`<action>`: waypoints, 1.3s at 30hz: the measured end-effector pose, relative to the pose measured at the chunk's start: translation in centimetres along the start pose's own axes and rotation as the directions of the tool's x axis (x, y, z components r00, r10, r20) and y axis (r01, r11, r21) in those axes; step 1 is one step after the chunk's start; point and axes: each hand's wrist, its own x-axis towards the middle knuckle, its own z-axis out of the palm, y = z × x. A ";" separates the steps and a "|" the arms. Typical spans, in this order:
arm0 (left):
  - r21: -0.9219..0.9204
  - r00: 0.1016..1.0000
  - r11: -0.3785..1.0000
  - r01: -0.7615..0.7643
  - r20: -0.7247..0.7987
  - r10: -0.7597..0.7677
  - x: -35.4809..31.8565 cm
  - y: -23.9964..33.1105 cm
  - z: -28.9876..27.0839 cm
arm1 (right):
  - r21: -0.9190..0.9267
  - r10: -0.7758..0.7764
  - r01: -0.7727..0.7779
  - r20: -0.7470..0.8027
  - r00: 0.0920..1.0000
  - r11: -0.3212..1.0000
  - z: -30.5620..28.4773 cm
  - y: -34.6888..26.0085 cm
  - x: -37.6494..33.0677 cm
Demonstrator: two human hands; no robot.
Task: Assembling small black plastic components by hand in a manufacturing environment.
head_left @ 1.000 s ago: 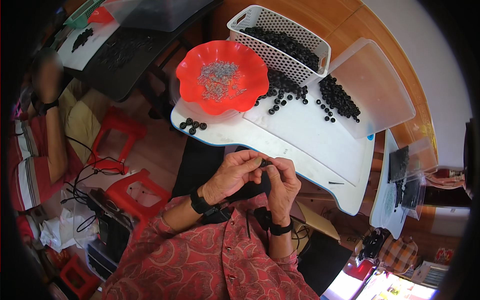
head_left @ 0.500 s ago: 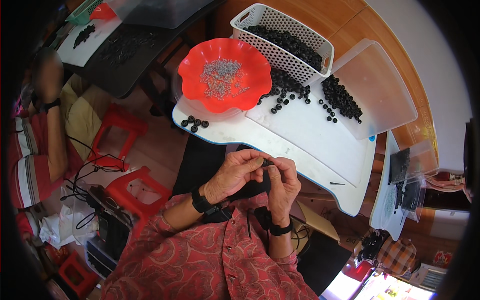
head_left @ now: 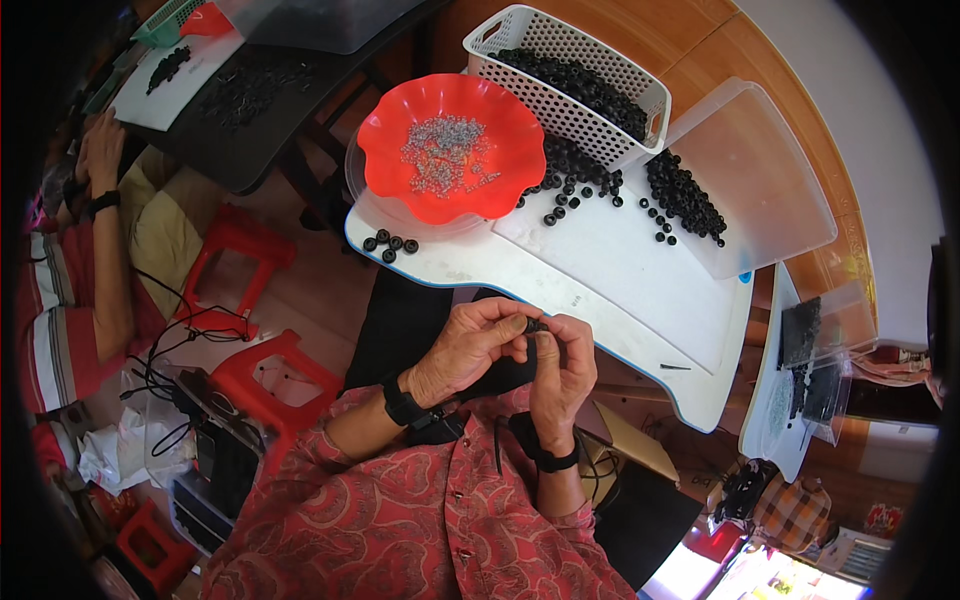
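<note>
A small black round part [head_left: 534,326] is pinched between the fingertips of both hands, just off the near edge of the white table [head_left: 600,262]. My left hand [head_left: 474,343] grips it from the left with thumb and forefinger. From the other side, the thumb and fingers of my right hand [head_left: 562,368] close on it. The fingers cover most of the part. A few black ring-shaped pieces [head_left: 390,243] lie on the table's left corner. Beyond my hands stands a red wavy-rimmed bowl [head_left: 385,165] with many small clear pieces inside.
A white perforated basket [head_left: 625,150] full of black pieces stands at the back, beside a tipped clear bin [head_left: 775,190] and loose black pieces [head_left: 685,195]. A thin dark tool [head_left: 675,366] lies near the right edge. Red stools [head_left: 280,375] and another person [head_left: 85,280] are at left.
My right hand has shifted slightly left, still gripping the black part with my left hand, which is nearly still. At far left, the other person's hand has moved up toward the dark table.
</note>
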 end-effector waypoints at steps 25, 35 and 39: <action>-0.110 0.998 0.994 0.006 0.059 0.000 0.1 0.2 0.2 | 0.139 0.061 -0.054 -0.044 0.997 0.989 0.6 -1.3 0.1; -0.064 1.000 0.998 -0.004 0.028 0.006 0.0 0.1 0.2 | 0.049 0.027 -0.025 -0.044 0.999 0.998 0.6 -0.9 0.1; -0.062 1.000 0.998 -0.004 0.018 0.005 -0.1 0.1 0.2 | -0.019 -0.009 0.007 -0.059 0.998 1.000 0.6 -0.9 0.1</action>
